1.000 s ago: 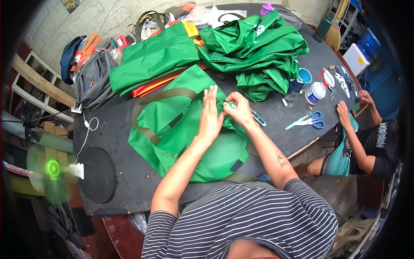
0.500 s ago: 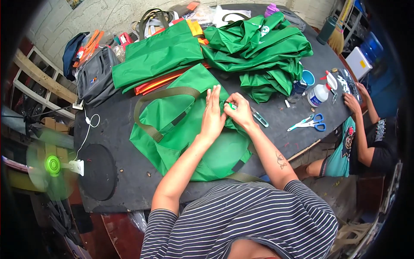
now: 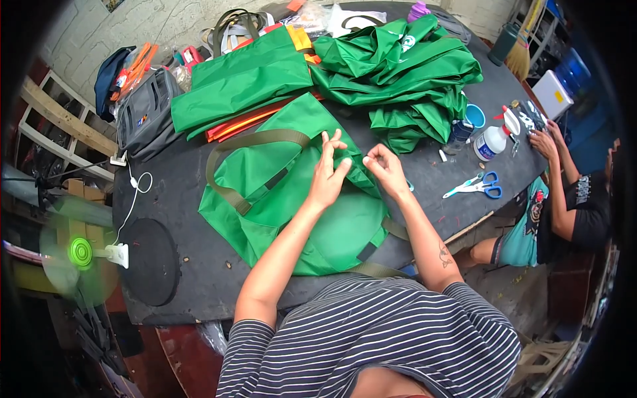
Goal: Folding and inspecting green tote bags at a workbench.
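Observation:
A green fabric bag (image 3: pixel 345 232) with olive webbing handles and black hook-and-loop-like patches lies spread on the dark table in front of me. Over its upper middle is my left hand (image 3: pixel 327 174), fingers apart and holding nothing. Just to the right, by the bag's bunched edge, my right hand (image 3: pixel 388 171) is closed, thumb and fingers pinched together. Whatever may be in that pinch is too small to make out. Behind my right wrist a teal-handled cutter (image 3: pixel 410 186) is mostly hidden. Blue-handled scissors (image 3: pixel 472 186) lie further right.
Folded green fabric (image 3: pixel 245 79) and a crumpled green heap (image 3: pixel 405 79) cover the table's back. A spray bottle (image 3: pixel 491 142) and blue cup (image 3: pixel 474 117) stand at right. A grey bag (image 3: pixel 149 113) and spinning fan (image 3: pixel 81 252) are left. Another person's hands (image 3: pixel 545 142) work at the right edge.
My hands have drawn apart and come off the bag's edge. The left hand's fingers have loosened from lying flat; the right has moved slightly right, now covering most of the cutter.

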Available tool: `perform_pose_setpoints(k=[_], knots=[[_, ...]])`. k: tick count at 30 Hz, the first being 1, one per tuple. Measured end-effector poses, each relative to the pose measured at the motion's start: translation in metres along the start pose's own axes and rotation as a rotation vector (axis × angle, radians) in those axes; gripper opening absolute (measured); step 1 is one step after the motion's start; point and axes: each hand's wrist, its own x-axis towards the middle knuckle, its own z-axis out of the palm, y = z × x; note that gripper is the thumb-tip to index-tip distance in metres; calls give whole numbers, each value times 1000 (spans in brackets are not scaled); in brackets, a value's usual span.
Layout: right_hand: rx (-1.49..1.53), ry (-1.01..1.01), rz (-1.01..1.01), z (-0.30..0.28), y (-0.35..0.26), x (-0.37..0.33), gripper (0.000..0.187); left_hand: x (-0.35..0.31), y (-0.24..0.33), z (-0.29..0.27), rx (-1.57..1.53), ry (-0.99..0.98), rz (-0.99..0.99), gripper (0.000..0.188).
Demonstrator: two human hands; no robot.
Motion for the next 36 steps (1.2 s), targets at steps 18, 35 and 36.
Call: perform_pose_setpoints(k=[18,35,36], knots=[[-532,71,-78,6,-26,-30,30,-1,0,18,546,-69,118,86],[-365,82,-130,13,-12,-34,29,-4,3,16,602,-105,164,80],[-370,84,-113,13,-13,-35,29,-4,2,16,599,-106,162,81]])
